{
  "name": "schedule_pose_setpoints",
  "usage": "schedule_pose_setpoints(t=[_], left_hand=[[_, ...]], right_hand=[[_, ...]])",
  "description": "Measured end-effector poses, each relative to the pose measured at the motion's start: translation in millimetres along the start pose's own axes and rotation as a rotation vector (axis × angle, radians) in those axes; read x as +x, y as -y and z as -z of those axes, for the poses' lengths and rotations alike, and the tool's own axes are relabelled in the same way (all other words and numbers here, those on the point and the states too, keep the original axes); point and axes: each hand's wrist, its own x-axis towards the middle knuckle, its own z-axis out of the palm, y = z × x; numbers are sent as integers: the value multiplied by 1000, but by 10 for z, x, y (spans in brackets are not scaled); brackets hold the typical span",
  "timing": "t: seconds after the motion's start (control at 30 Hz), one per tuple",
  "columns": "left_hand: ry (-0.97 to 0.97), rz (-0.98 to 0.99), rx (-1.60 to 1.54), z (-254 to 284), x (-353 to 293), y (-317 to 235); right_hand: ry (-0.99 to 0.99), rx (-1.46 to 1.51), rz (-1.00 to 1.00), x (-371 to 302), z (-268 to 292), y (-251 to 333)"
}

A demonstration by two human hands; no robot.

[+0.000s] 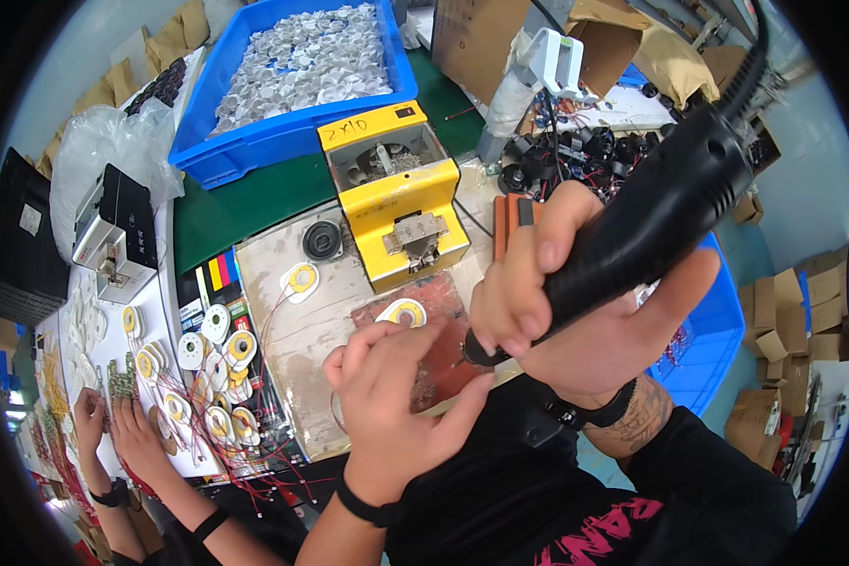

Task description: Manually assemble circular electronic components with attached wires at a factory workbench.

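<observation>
Right hand [599, 354] wrapped round a black corded tool [665, 203]; left hand [387, 401] half spread by a white-and-yellow disc [406, 311].
Tool slants from upper right to frame centre, lower end over the reddish board [443, 373] in view. Left thumb well apart from bent fingers; fingertips at disc's lower edge, cannot tell if touching. Disc at centre, below yellow machine [396, 203].

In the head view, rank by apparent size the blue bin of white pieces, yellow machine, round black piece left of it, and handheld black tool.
1. Blue bin
2. Yellow machine and black tool, unranked: tool's nearness makes it unsure
3. Round black piece
</observation>
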Motion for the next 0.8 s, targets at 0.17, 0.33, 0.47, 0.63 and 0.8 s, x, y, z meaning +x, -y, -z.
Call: schedule_pose_setpoints(t=[0.17, 0.33, 0.47, 0.63, 0.8], left_hand=[[198, 282, -559, 108, -5, 55], [244, 598, -986, 37, -24, -90], [212, 516, -983, 6, -22, -127], [186, 521, -893, 8, -9, -183], [151, 620, -1038, -7, 19, -206]], right_hand=[[44, 67, -45, 148, -23, 182], [64, 38, -28, 153, -111, 211], [42, 15, -27, 132, -111, 209], [12, 15, -25, 124, -105, 245], [34, 58, -4, 146, -118, 266]])
